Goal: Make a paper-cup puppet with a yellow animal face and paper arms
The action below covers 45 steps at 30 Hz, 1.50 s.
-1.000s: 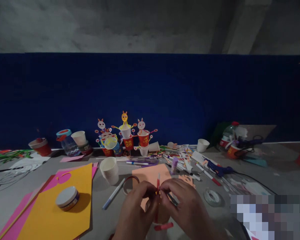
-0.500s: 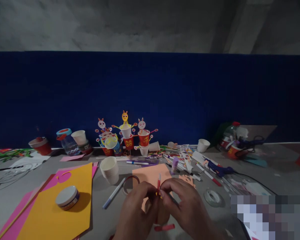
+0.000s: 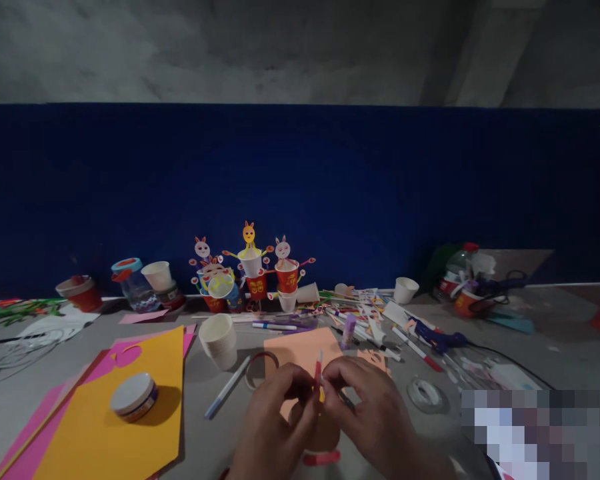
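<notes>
A slim red piece with a pale tip (image 3: pixel 319 365) stands upright between my two hands, and I cannot make out its exact kind. My left hand (image 3: pixel 283 413) is closed, thumb and forefinger pinching it from the left. The fingertips of my right hand (image 3: pixel 363 397) are pinched together against its right side. Something dark shows partly under the right fingers. Below the hands, close to me, lies another red piece (image 3: pixel 321 459). A peach paper sheet (image 3: pixel 300 341) lies just beyond the fingers, partly hidden by them.
Orange card (image 3: pixel 155 440) with a lidded tub (image 3: pixel 135 396) lies left. Stacked paper cups (image 3: pixel 219 337), a blue-capped marker (image 3: pixel 227 387) and a tape roll (image 3: pixel 424 395) surround the hands. Rabbit-faced cup figures (image 3: pixel 254 267) stand behind. A blue glue gun (image 3: pixel 440 338) lies right.
The red piece still stands between my fingers, with slightly more of it showing. My right fingertips have shifted a little, and the red piece on the table appears slightly further left.
</notes>
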Available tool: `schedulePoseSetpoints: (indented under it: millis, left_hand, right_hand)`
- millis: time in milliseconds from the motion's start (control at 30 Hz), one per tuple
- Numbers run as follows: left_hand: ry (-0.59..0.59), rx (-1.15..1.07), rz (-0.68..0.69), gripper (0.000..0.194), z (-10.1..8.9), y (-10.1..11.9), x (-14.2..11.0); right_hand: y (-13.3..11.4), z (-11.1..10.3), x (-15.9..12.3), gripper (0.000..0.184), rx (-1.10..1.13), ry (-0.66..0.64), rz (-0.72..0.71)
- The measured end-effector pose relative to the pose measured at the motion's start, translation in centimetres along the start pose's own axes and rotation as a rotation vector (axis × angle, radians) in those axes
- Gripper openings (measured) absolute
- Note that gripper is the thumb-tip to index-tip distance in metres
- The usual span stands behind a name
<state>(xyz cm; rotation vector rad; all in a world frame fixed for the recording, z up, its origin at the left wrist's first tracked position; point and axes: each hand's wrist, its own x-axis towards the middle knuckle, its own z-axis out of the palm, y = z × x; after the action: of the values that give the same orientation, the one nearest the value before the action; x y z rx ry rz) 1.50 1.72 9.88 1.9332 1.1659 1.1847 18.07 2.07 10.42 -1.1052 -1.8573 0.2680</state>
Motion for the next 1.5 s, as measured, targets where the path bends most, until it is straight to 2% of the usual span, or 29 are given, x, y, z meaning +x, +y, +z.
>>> schedulePoseSetpoints:
  millis: [133,267,433,500,567,700,867,933,1033,1100,1267,1367,1500]
  left_hand:
    - [-0.011,-0.404,-0.199,0.016,-0.3,-0.7,0.4]
    - [0.001,-0.784,-0.414,0.027,-0.8,-3.0,-0.1]
    - [0.020,-0.936,-0.601,0.028,-1.9,-5.7,-1.6]
    - [0.027,-0.958,-0.628,0.028,-2.3,-6.3,-2.0]
    - [0.025,-0.967,-0.639,0.030,-2.4,-6.6,-2.2]
    - [0.025,-0.963,-0.648,0.031,-1.9,-6.7,-2.1]
    - [0.016,-0.969,-0.613,0.028,-1.1,-6.8,-1.7]
    - [0.007,-0.969,-0.588,0.027,-1.0,-6.9,-1.7]
    - [0.018,-0.939,-0.569,0.025,-0.9,-6.8,-1.8]
    - [0.030,-0.933,-0.564,0.025,-0.8,-6.8,-2.0]
    - [0.068,-0.945,-0.549,0.030,-0.1,-7.7,-2.2]
    - [0.060,-0.961,-0.553,0.029,0.2,-8.2,-2.1]
    - [0.074,-0.964,-0.528,0.029,0.0,-8.0,-1.8]
  right_hand:
    - [1.7,-0.5,-0.4,0.016,-0.016,0.012,0.079]
    - [5.1,-2.3,-1.0,0.017,-0.085,-0.053,0.242]
    - [10.1,-3.8,-2.5,0.016,-0.429,-0.301,0.373]
    - [11.7,-3.7,-3.2,0.018,-0.544,-0.347,0.423]
    - [12.7,-3.3,-3.7,0.020,-0.565,-0.354,0.435]
    - [12.0,-1.3,-3.3,0.026,-0.508,-0.343,0.368]
    - [9.3,4.1,-2.9,0.003,-0.394,-0.349,0.232]
    - [9.1,6.4,-3.3,0.018,-0.367,-0.327,0.162]
    - [9.5,8.6,-3.8,0.033,-0.358,-0.270,0.147]
    - [9.9,9.0,-3.9,0.032,-0.339,-0.265,0.167]
    - [9.5,8.7,-3.7,0.022,-0.208,-0.269,0.223]
    - [9.3,8.8,-3.6,0.022,-0.058,-0.250,0.266]
    - [10.1,8.1,-2.8,0.016,0.203,-0.210,0.345]
